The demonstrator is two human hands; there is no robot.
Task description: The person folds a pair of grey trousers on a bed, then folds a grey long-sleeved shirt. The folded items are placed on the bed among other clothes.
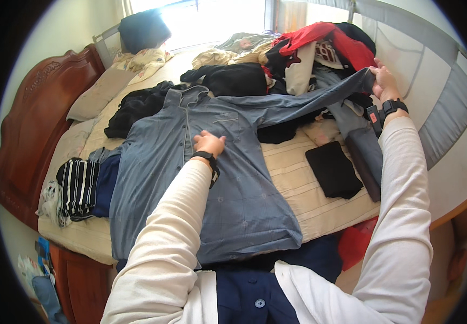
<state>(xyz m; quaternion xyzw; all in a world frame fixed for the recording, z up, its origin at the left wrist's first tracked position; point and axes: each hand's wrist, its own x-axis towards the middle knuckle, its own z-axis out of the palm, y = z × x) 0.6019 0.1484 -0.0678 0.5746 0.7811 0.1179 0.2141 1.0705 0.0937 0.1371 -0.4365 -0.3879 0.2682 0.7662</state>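
Observation:
A blue-grey button-front pyjama shirt (233, 190) with pale piping and a chest pocket is spread front side up on the bed. Its collar (186, 95) points away from me, and the hem hangs near the bed's front edge. My right hand (383, 81) grips the cuff of one sleeve (314, 97), which is stretched out to the right. Over the shirt's chest, by the button placket, is my left hand (210, 143), fingers apart and holding nothing. Whether it presses on the fabric is hard to tell. The other sleeve is mostly hidden.
Folded striped clothing (78, 188) and a navy garment (107, 184) lie left. A folded black garment (334, 170) sits right, beside folded trousers (365, 158). Heaped clothes, including a red jacket (322, 36), lie behind. A carved wooden headboard (35, 133) and grey bed rail (448, 109) flank the bed.

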